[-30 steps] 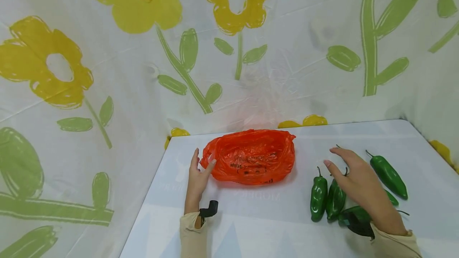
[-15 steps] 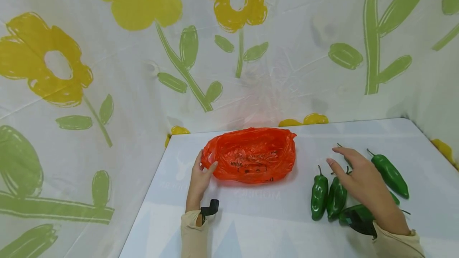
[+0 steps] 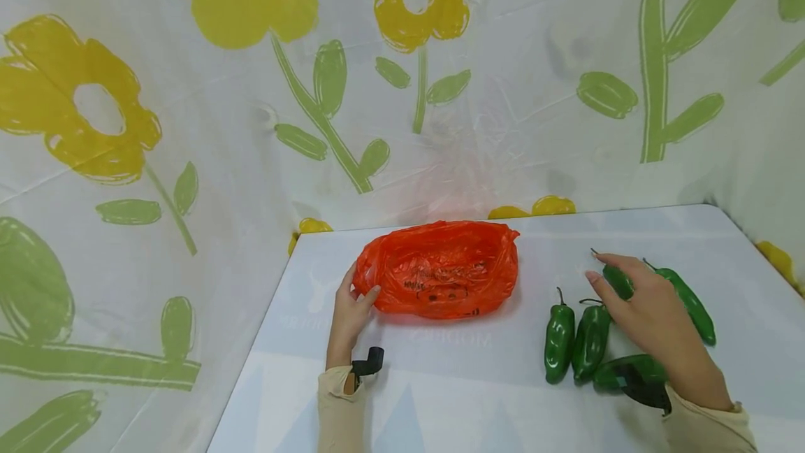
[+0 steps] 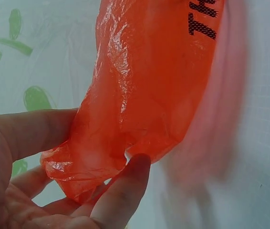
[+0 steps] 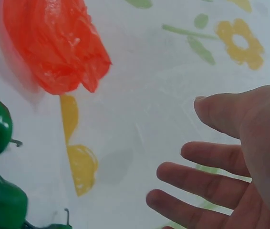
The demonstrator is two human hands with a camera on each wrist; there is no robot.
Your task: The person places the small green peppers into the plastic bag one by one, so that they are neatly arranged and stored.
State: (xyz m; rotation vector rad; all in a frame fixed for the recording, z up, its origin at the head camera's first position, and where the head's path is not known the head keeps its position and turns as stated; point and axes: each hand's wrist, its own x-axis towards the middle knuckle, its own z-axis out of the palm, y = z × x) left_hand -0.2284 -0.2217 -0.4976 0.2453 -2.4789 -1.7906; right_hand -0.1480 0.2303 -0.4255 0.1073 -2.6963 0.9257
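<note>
A red plastic bag (image 3: 443, 271) lies with its mouth spread wide, dark print showing inside. My left hand (image 3: 351, 313) grips its left end; in the left wrist view the thumb and fingers wrap the crumpled end of the bag (image 4: 144, 86). To the right, my right hand (image 3: 660, 317) hovers over several green chili peppers, its fingers apart and nothing held. Two peppers, a left one (image 3: 559, 344) and its neighbour (image 3: 591, 342), lie side by side. A third pepper (image 3: 619, 372) is crosswise below them. Behind the hand, a far pepper (image 3: 618, 279) and a long pepper (image 3: 698, 310) are partly covered.
All of this rests on a white table (image 3: 465, 397) with pale blue shapes. A curtain (image 3: 503, 124) with yellow flowers hangs behind the table's back edge and along both sides. Each wrist wears a small black camera, such as the left camera (image 3: 371, 361).
My left hand has moved up to the bag's left end and taken hold of it. My right hand has drifted slightly right over the peppers, uncovering more of the far one.
</note>
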